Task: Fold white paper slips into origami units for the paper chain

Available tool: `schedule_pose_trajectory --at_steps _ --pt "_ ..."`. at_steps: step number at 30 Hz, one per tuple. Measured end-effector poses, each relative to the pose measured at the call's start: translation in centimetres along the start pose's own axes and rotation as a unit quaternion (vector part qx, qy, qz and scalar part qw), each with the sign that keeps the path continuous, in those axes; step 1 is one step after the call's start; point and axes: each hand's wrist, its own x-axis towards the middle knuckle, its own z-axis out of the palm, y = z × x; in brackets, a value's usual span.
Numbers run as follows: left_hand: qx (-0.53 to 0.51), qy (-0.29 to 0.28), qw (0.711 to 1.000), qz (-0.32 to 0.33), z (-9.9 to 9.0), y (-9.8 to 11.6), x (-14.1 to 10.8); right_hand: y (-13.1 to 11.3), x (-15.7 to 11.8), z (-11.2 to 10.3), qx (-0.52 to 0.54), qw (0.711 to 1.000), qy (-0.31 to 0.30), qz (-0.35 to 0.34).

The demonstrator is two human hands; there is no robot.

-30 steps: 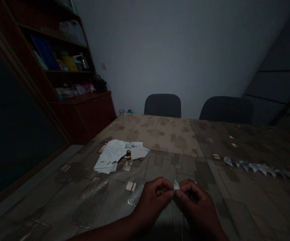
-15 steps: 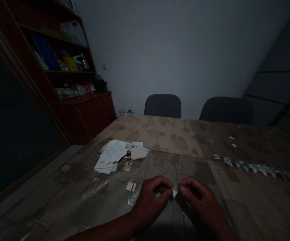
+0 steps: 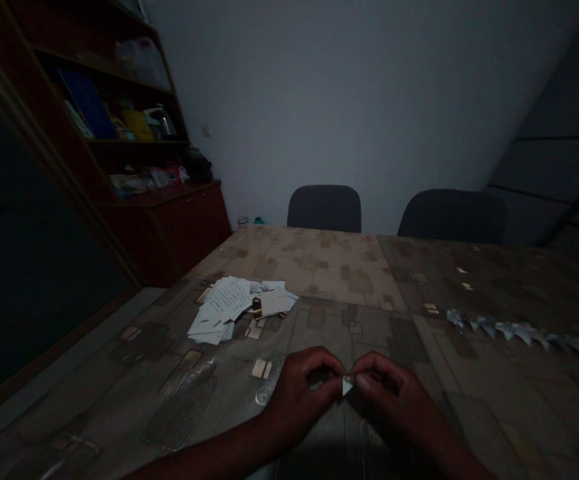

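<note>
One wide, flat, pale wall (image 3: 369, 93) stands at the back. In front is a big table (image 3: 319, 260) topped with a brown cover, smooth-looking, with box shapes all over it and a few shiny patches. A dark red cupboard (image 3: 184, 227) with shelves is on the left. Two dark chairs, one near the middle (image 3: 324, 208) and one to the right (image 3: 452, 215), have backs with round top corners.

The left hand (image 3: 302, 390) and the right hand (image 3: 399, 400) are close together over the near side of the table. Both pinch one small white piece (image 3: 347, 386) between thumb and finger, right in the middle. It has a pointy tip that aims down, and it looks like folded paper, but it is too dark to be sure.

To the right lies a row of pointy pieces (image 3: 514, 333), pale and bumpy like little teeth. To the left is a messy pile of flat white papers (image 3: 227, 303), some with lines of writing too small to read.

The table hides the low parts of the chairs. Fingers cover some of the small white piece. The far right end of the row is dim and blurry. Both arms are cut off at the bottom.
</note>
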Motion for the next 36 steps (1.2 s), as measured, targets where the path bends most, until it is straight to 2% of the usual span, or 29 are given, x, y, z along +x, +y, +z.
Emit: schedule_pose_trajectory --at_steps 5,12,22,25,30,36 --pt "0.021 -0.028 0.997 0.071 -0.3 -0.2 0.0 -0.8 -0.1 0.2 0.003 1.000 0.015 -0.016" --pt "0.050 -0.038 0.993 0.096 -0.4 -0.2 0.1 -0.2 0.1 -0.1 -0.023 0.999 -0.012 -0.022" --pt "0.040 -0.030 0.997 0.065 -0.1 0.2 -0.2 0.8 0.2 -0.2 -0.041 0.999 -0.010 -0.023" --pt "0.026 -0.017 0.999 0.036 0.1 0.2 -0.3 0.7 0.2 -0.1 -0.040 0.999 -0.009 -0.027" --pt "-0.021 0.010 0.999 -0.032 0.3 -0.1 -0.3 0.1 -0.3 -0.1 -0.157 0.979 0.024 -0.128" --pt "-0.040 0.027 0.998 -0.050 0.4 0.0 -0.1 -0.2 -0.7 -0.1 -0.229 0.945 -0.003 -0.232"
